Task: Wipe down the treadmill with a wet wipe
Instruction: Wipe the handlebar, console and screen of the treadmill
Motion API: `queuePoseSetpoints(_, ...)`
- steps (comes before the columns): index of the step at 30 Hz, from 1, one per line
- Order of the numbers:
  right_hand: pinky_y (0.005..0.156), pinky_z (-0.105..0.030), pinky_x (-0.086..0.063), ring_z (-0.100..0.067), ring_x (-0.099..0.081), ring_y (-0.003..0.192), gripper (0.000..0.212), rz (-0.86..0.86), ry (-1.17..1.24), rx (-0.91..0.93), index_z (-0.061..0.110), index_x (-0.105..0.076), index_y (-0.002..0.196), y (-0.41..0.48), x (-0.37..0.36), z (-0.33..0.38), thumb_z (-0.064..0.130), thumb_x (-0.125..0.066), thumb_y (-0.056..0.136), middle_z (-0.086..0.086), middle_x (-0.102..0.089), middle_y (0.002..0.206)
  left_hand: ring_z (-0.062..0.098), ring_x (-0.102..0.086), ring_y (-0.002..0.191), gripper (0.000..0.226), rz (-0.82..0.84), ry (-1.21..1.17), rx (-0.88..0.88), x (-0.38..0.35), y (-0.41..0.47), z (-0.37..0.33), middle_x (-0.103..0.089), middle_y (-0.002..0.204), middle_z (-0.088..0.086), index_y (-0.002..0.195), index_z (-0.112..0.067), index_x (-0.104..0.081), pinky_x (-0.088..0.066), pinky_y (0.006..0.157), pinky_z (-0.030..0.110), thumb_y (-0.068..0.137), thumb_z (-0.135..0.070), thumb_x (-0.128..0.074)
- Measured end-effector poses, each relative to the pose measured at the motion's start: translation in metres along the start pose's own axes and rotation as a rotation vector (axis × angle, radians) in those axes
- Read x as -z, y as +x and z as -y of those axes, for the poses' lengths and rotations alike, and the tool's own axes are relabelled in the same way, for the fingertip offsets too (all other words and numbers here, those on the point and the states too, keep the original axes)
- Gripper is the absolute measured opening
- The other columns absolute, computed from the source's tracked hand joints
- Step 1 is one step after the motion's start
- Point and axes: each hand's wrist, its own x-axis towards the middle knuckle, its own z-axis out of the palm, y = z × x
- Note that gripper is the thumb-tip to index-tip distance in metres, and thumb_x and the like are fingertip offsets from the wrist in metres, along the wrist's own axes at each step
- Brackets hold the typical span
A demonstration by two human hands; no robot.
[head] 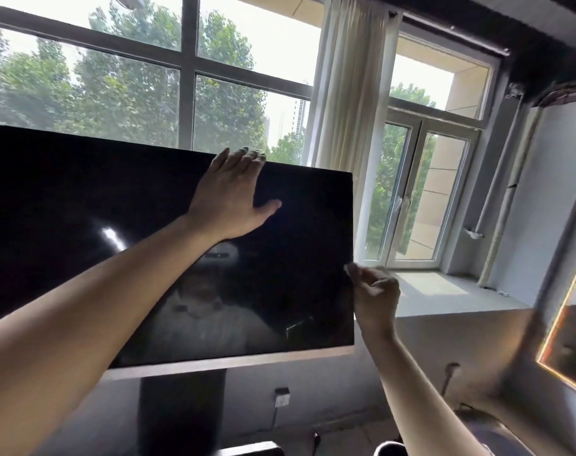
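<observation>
A person's left hand (229, 195) lies flat against the upper part of a large black screen (82, 205), fingers straight and together reaching over its top edge, thumb spread to the right. The right hand (375, 292) sits at the screen's right edge, low on that side, with its fingers curled; the blur there makes it impossible to tell whether they pinch a wipe or only touch the edge. The screen, tilted slightly in the view, stands on a dark central post (181, 409) and carries a pale strip along its bottom edge. Its glossy face reflects a person's torso and a streak of light. Beyond it, far in the scene, a wide grey-framed window (188, 70) shows green trees, with a pale curtain (349, 93) hanging to the right and a smaller white-framed window (421, 192) past that. A wall socket (281, 398) sits low on the wall below the screen.
</observation>
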Motion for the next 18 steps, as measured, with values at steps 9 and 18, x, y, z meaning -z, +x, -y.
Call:
queuePoseSetpoints(9, 0.058, -0.023, -0.038, -0.016, -0.053, 0.062, 0.034, -0.030, 0.058, -0.218, 0.009, -0.071, 0.060, -0.074, 0.019, -0.026, 0.021, -0.076, 0.092, -0.008, -0.062, 0.065, 0.027, -0.026, 0.154, 0.075, -0.010, -0.109, -0.041, 0.013, -0.065, -0.016, -0.034, 0.165, 0.011, 0.152, -0.008, -0.044, -0.020, 0.126, 0.045, 0.095, -0.054, -0.056)
queuePoseSetpoints(18, 0.045, -0.026, -0.034, -0.015, -0.040, 0.035, 0.051, -0.392, 0.231, -0.709, 0.001, -0.062, 0.055, -0.127, -0.006, 0.001, 0.030, -0.074, 0.094, -0.005, -0.055, 0.042, -0.001, -0.061, 0.069, 0.019, -0.051, -0.635, 0.143, 0.032, -0.220, -0.042, -0.064, 0.075, -0.019, 0.078, -0.022, -0.069, -0.051, 0.064, 0.021, 0.091, -0.034, -0.061)
